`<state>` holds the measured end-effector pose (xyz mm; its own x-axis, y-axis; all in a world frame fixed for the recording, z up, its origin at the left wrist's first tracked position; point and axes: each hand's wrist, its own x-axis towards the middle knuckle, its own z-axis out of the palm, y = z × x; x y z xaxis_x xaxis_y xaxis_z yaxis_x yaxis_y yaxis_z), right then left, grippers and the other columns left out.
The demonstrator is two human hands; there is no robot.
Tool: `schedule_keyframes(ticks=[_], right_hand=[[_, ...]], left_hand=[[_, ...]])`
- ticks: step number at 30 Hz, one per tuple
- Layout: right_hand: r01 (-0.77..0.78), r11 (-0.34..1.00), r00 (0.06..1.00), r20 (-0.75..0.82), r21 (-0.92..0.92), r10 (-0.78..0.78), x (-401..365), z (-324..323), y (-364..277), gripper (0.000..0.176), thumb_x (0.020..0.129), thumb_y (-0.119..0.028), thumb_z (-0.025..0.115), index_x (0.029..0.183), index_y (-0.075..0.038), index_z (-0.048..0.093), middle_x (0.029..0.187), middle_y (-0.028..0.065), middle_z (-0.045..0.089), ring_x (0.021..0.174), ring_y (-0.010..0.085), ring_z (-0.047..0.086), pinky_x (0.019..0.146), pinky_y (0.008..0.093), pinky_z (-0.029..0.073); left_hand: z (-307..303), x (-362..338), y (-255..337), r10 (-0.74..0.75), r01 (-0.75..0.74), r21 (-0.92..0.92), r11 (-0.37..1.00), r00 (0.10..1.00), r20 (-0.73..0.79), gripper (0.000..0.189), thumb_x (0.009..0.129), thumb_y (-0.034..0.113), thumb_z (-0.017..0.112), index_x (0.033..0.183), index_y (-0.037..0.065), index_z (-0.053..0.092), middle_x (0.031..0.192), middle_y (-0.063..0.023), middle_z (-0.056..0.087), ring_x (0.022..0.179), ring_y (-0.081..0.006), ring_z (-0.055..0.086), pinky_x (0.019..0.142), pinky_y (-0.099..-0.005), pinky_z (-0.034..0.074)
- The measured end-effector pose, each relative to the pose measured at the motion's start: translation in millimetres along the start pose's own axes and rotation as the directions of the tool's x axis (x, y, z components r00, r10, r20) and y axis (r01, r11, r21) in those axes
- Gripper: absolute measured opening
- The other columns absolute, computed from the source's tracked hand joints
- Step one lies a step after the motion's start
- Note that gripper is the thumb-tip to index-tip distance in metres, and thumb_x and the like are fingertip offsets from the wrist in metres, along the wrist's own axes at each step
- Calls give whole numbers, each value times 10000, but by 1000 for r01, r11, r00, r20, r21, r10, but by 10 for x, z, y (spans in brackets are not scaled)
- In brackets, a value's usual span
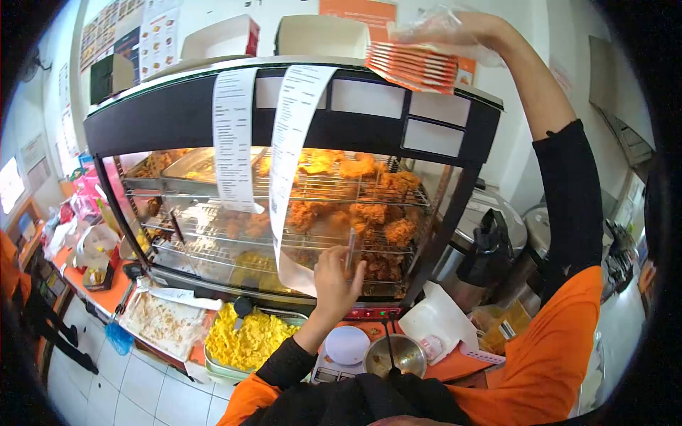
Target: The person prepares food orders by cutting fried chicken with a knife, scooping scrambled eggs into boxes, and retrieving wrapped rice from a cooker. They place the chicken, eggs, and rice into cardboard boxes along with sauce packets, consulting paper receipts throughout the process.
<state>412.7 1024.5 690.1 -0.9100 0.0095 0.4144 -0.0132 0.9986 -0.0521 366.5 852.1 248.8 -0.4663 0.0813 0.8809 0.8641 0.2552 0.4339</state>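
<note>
My left hand (335, 279) is bare and raised against the front of a glass food warmer (295, 128). Its fingers and thumb lie on either side of an upright door handle (351, 248) and appear closed on it. Beside that hand hangs a long printed receipt (288, 156), its lower end curling near my wrist. My right hand (472, 32), in a clear plastic glove, reaches to the warmer's top right corner. It grips a stack of orange-and-white paper packets (412, 66); the fingertips are partly hidden. Fried chicken (369, 211) fills wire racks behind the glass.
Below the warmer sit a tray of yellow food (252, 334), a round white scale (347, 346) and a metal bowl (395, 355) with a dark-handled utensil. Large metal urns (483, 227) stand to the right. Open cartons (323, 37) rest on top. Another person (35, 298) is at far left.
</note>
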Motion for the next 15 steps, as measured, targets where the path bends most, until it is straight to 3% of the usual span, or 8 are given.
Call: schedule_keyframes(ticks=[5,10,15], right_hand=[[51,991,993,-114,121,-38,-11,-41,145,580,856,-488,555,1201,-21,528,1119,142,491,1046,269,445,859,433,377],[99,977,986,-149,187,-71,-75,-78,199,505,846,-453,596,1132,-37,587,985,93,558,910,242,517,760,392,438],[218,974,967,-146,58,-208,-182,-4,76,454,836,-429,627,1076,-43,631,875,59,607,790,221,567,692,356,483]], left_hand=[[-272,186,183,78,-76,-129,989,997,17,331,765,89,687,1036,13,515,1005,-155,551,867,-314,547,718,-386,439],[-402,589,456,325,-322,-208,923,945,-21,320,740,10,687,1015,0,523,985,-159,556,863,-322,560,742,-371,457],[-471,1091,925,496,-489,-240,839,868,-34,329,742,42,679,1027,10,516,988,-144,545,895,-314,547,742,-372,450]])
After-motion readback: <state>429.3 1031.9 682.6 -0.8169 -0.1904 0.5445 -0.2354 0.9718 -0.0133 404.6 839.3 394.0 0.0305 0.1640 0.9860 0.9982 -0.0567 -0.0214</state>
